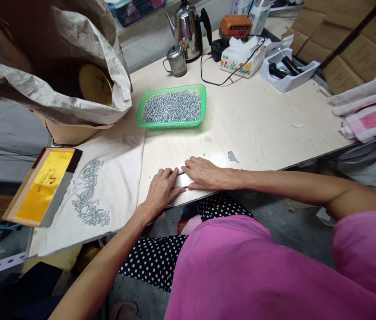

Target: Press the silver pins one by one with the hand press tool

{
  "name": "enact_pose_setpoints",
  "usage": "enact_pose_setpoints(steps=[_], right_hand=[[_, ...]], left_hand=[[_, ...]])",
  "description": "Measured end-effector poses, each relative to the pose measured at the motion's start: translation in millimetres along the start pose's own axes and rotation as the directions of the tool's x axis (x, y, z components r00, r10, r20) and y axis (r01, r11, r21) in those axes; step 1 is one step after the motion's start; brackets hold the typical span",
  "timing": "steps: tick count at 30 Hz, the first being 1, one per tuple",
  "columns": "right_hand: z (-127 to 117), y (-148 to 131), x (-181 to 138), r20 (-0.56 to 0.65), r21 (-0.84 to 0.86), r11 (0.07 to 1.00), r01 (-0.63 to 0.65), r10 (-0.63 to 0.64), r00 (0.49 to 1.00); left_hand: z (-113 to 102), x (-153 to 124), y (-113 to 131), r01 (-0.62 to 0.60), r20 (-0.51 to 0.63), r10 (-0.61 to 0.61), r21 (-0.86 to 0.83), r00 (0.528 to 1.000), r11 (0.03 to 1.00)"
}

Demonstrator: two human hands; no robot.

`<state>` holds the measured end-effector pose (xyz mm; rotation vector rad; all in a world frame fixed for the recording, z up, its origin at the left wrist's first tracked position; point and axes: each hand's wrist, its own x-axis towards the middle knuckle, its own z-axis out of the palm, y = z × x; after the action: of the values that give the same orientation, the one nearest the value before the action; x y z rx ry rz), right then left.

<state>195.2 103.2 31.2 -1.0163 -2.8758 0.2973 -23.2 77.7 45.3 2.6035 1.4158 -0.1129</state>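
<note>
Both my hands rest at the near edge of the pale wooden table [257, 120]. My left hand [161, 189] lies with its fingers curled over a flat silvery metal piece [181, 180]. My right hand [204, 173] lies flat on the same piece, fingers stretched out and pointing left. Most of the piece is hidden beneath the two hands. A green plastic basket [171, 122] full of small silver metal parts stands farther back on the table. Several of the same small parts [89, 195] lie scattered on a white cloth [114, 178] to my left.
A yellow-lidded box [42, 184] sits on the cloth's left side. A large woven sack [57, 62] stands at the back left. A steel kettle [189, 29], a small lidded cup [176, 60], a tissue box [241, 55] and a white tray [289, 71] line the back. Folded towels [371, 106] lie at right.
</note>
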Motion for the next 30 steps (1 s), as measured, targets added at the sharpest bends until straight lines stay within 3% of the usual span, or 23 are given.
enact_pose_setpoints(steps=[4, 9, 14, 16, 19, 21, 23, 27, 30], right_hand=[[9, -5, 8, -0.010, -0.025, 1.000, -0.014, 0.014, 1.000], [15, -6, 26, 0.039, -0.020, 0.998, 0.056, -0.055, 0.998], [17, 5, 30, -0.036, 0.066, 0.997, 0.027, -0.024, 0.999], [13, 15, 27, -0.073, 0.138, 0.989, 0.060, -0.051, 0.996], [4, 28, 25, -0.109, 0.208, 0.972, 0.110, -0.089, 0.990], [-1, 30, 29, -0.140, 0.175, 0.982, 0.065, -0.041, 0.989], [-3, 24, 38, -0.176, 0.109, 0.993, 0.041, -0.021, 0.984], [-3, -5, 61, -0.210, 0.022, 0.976, 0.215, -0.206, 0.956], [-1, -35, 74, -0.141, 0.005, 0.898, 0.441, -0.436, 0.889]], left_hand=[[2, 0, -2, 0.071, -0.039, -0.072, -0.030, 0.997, 0.997], [7, 1, -8, 0.144, -0.083, -0.150, -0.066, 0.985, 0.987], [8, -1, -15, 0.202, -0.105, -0.209, -0.069, 0.972, 0.977], [9, -11, -12, 0.191, -0.161, -0.201, -0.075, 0.966, 0.979], [16, -42, 6, 0.058, -0.272, -0.078, -0.079, 0.959, 0.995], [25, -68, 26, -0.009, -0.309, -0.013, -0.069, 0.951, 0.998], [35, -92, 45, 0.016, -0.315, -0.034, -0.059, 0.948, 0.998], [55, -123, 63, 0.138, -0.330, -0.147, -0.048, 0.933, 0.989], [65, -134, 60, 0.146, -0.328, -0.160, -0.065, 0.931, 0.987]])
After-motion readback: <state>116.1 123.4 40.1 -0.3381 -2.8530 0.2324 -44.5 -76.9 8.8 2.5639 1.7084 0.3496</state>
